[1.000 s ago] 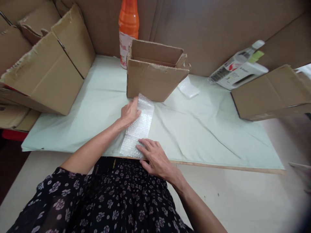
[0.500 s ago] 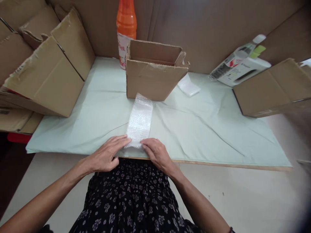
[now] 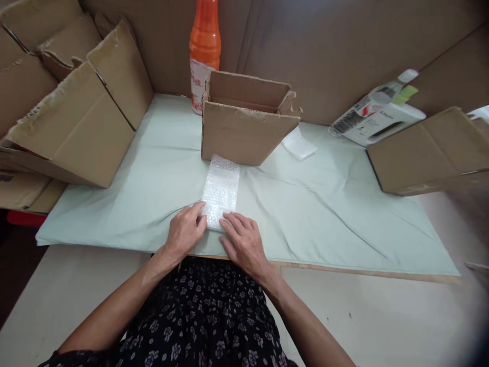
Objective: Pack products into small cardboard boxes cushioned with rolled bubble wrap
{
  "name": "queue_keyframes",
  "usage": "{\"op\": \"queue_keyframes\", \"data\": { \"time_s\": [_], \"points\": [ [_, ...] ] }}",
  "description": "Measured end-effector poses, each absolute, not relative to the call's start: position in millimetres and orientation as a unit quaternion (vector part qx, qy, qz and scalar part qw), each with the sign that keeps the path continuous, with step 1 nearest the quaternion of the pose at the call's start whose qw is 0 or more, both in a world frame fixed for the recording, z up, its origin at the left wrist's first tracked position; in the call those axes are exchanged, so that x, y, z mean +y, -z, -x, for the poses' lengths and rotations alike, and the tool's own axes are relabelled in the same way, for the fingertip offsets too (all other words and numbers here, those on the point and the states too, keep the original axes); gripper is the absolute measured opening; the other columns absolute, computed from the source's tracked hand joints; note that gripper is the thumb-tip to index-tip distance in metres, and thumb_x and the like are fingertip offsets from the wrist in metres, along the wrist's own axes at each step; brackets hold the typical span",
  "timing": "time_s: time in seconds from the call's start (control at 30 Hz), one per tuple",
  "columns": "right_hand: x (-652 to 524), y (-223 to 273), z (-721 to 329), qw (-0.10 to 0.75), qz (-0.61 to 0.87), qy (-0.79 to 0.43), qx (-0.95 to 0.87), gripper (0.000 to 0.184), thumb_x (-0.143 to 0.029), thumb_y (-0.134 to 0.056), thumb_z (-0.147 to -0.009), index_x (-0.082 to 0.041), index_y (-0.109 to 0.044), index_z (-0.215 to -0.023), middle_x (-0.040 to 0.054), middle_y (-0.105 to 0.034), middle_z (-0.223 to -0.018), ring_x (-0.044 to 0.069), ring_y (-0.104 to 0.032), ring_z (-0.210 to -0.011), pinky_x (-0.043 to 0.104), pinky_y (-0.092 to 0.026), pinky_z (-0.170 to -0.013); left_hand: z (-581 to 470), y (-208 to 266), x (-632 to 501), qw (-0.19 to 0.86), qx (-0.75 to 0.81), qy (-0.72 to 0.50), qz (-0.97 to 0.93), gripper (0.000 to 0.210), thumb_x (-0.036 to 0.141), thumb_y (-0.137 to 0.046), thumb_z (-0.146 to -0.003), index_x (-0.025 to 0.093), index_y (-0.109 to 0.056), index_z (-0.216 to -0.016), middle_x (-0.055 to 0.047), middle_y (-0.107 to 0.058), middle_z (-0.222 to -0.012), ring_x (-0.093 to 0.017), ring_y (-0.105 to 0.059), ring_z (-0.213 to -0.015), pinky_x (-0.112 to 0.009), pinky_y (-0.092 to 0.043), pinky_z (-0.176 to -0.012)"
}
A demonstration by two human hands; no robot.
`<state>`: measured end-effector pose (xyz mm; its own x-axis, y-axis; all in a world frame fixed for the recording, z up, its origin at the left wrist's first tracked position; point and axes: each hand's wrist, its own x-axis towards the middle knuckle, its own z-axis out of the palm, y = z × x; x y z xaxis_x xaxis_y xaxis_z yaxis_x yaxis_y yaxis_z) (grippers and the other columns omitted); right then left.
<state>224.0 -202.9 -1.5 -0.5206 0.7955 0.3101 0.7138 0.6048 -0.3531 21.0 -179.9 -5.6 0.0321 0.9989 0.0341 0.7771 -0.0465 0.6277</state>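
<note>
A strip of clear bubble wrap (image 3: 220,186) lies lengthwise on the pale green cloth, its near end folded over. My left hand (image 3: 185,229) grips the left edge of that end, thumb and forefinger at the fold. On the opposite side, my right hand (image 3: 244,242) holds the right corner with its fingertips, the thumb lower down near the table edge. The strip's far end touches the front of a small open cardboard box (image 3: 244,132). What lies inside the box is hidden.
Behind the box stands an orange bottle (image 3: 205,46). More bubble wrap (image 3: 300,144) lies to its right. Large cardboard boxes (image 3: 84,122) fill the left side. At the right are a clear bottle (image 3: 367,107), a white jug (image 3: 385,122) and another carton (image 3: 428,153). Green cloth (image 3: 324,214) covers the table.
The bubble wrap's near end is now folded over and flatter. My left hand has turned upward along the left edge, and my right fingers have spread. The view has tilted slightly.
</note>
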Motion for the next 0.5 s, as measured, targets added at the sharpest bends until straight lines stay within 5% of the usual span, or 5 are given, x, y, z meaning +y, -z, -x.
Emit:
{"op": "queue_keyframes", "data": {
  "time_s": [0.13, 0.2, 0.37, 0.5],
  "points": [
    [-191.3, 9.9, -226.1, 0.212, 0.428, -0.098, -0.873, 0.027, -0.012, -0.048, -0.098, -0.020, -0.068, -0.114, 0.0099, -0.073, -0.120, 0.027, -0.064, -0.113, 0.044, -0.046, -0.089, -12.5, 1.2, -201.2, 0.185, 0.537, -0.298, -0.767, 0.043, 0.024, -0.056, -0.091, 0.019, -0.056, -0.134, -0.012, -0.066, -0.128, -0.028, -0.058, -0.121, -0.044, -0.046, -0.104],
    [-194.3, 5.1, -230.4, 0.215, 0.428, -0.145, -0.866, 0.028, -0.011, -0.045, -0.099, -0.019, -0.068, -0.112, 0.0088, -0.076, -0.109, 0.024, -0.067, -0.101, 0.041, -0.048, -0.085, -9.1, -1.1, -213.5, 0.208, 0.471, -0.295, -0.805, 0.044, 0.018, -0.054, -0.093, 0.021, -0.055, -0.136, -0.011, -0.066, -0.129, -0.027, -0.056, -0.124, -0.046, -0.045, -0.105],
    [-203.1, -8.7, -236.4, 0.221, 0.455, -0.286, -0.814, 0.025, -0.024, -0.047, -0.102, -0.022, -0.070, -0.110, 0.0049, -0.077, -0.098, 0.021, -0.069, -0.088, 0.036, -0.053, -0.080, -10.8, -5.1, -225.2, 0.321, 0.510, -0.289, -0.744, 0.036, 0.020, -0.050, -0.095, 0.021, -0.062, -0.129, -0.008, -0.072, -0.105, -0.022, -0.066, -0.094, -0.037, -0.053, -0.082],
    [-204.9, -9.2, -235.6, 0.293, 0.498, -0.190, -0.794, 0.025, -0.030, -0.052, -0.100, -0.022, -0.067, -0.119, 0.0095, -0.073, -0.111, 0.024, -0.066, -0.100, 0.039, -0.052, -0.085, -16.2, -2.8, -214.5, 0.319, 0.604, -0.263, -0.682, 0.037, 0.026, -0.054, -0.093, 0.017, -0.062, -0.127, -0.007, -0.070, -0.094, -0.019, -0.063, -0.076, -0.034, -0.053, -0.072]
  ]
}}
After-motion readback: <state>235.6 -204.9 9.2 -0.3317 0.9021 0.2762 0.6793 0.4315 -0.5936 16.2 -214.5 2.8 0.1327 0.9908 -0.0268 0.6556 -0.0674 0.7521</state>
